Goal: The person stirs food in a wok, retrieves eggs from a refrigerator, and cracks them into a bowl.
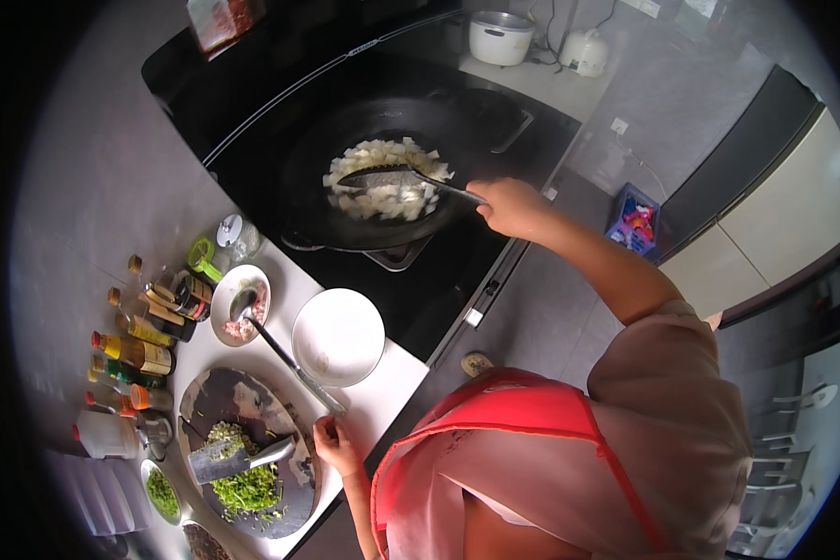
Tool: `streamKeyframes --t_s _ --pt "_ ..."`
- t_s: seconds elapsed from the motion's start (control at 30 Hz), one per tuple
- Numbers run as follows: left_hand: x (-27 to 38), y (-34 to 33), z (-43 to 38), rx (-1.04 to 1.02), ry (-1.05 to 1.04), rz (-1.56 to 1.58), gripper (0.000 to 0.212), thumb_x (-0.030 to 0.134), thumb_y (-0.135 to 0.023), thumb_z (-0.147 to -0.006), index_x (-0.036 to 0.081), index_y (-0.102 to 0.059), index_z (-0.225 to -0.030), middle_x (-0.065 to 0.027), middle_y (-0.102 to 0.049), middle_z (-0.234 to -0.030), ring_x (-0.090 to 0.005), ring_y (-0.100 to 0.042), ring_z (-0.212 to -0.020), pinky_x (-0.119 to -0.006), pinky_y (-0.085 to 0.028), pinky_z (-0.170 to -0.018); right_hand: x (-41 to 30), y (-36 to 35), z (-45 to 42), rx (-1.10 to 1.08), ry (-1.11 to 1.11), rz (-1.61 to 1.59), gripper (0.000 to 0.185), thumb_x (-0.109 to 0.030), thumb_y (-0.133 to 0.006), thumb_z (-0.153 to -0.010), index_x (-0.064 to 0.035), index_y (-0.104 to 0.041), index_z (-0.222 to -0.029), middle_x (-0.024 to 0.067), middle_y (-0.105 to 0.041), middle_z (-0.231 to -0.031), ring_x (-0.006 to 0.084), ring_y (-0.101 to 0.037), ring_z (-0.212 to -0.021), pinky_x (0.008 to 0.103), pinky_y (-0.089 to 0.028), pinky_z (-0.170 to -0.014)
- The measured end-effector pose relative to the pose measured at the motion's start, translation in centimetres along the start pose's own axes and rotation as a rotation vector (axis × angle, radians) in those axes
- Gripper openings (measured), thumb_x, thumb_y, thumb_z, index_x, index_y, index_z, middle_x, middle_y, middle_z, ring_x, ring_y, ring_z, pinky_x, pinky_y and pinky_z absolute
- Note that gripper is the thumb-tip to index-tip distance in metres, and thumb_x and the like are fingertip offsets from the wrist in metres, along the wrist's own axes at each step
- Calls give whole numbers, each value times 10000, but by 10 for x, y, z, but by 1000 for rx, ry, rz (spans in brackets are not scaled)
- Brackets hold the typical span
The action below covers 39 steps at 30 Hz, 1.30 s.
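Observation:
My right hand point(507, 206) is closed on the handle of a dark spatula point(385, 176), whose blade lies over diced white pieces point(392, 150) in a black wok point(308, 189) on the cooktop. My left hand point(337, 444) is by the tip of the handle of a metal ladle point(294, 367); whether it grips it is unclear. The ladle's bowl rests in a white bowl point(217, 308) with pinkish chopped meat point(241, 327). An empty-looking white bowl point(338, 336) stands beside it. On a round cutting board point(301, 507), a cleaver point(220, 463) lies across chopped greens point(248, 490).
Sauce bottles point(140, 353) line the wall on the left, near a glass jar point(241, 238). Small dishes of chopped greens point(162, 492) and dark food point(206, 542) stand beyond the board. A rice cooker pot point(500, 42) is behind the cooktop; a blue basket point(633, 218) is on the floor.

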<state>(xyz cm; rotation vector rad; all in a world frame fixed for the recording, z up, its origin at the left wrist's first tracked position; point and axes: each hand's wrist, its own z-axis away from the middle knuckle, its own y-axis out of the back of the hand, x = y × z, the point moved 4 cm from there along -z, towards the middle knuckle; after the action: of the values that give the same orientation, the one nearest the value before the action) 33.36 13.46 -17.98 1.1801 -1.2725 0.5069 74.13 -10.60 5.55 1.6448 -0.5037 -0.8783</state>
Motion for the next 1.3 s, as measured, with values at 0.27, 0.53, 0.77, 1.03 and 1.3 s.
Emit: streamKeyframes --t_s 0.27,0.53,0.77,1.03,1.3 --pt "-14 9 5 30 -5 35 64 11 -587 -797 5 -552 -850 -21 -543 -721 -84 -496 -624 -223 -429 -585 30 27 -18 -38 -11 -439 324 -108 -644 -779 -62 -582 -1095 87 -631 -820 131 -586 -709 300 -473 -646" --pt "14 4 7 46 44 120 75 27 -607 -811 2 -551 -854 -4 -547 -739 -58 -496 -647 -207 -426 -596 75 19 -61 -9 -253 -610 436 -123 -606 -827 -7 -477 -1228 42 -543 -744 84 -478 -529 215 -366 -374" --pt "10 2 8 53 60 122 63 4 -595 -811 -1 -552 -857 -4 -542 -739 -58 -492 -647 -204 -422 -594 80 -5 -64 -406 -334 -982 387 -129 -591 -847 10 -469 -1187 58 -521 -660 89 -420 -434 233 -315 -332" --pt "11 2 8 54 61 50 82 8 -607 -810 -1 -551 -869 -5 -544 -743 -62 -496 -647 -205 -425 -596 60 23 -30 -452 -354 -1123 299 -128 -562 -853 12 -536 -1116 38 -522 -648 64 -393 -404 213 -292 -326" --pt "5 4 9 41 72 110 98 15 -611 -815 3 -547 -889 0 -544 -758 -58 -499 -657 -201 -425 -605 55 37 -13 -440 -129 -728 358 -82 -593 -818 -4 -539 -1164 10 -502 -650 47 -415 -453 223 -335 -389"
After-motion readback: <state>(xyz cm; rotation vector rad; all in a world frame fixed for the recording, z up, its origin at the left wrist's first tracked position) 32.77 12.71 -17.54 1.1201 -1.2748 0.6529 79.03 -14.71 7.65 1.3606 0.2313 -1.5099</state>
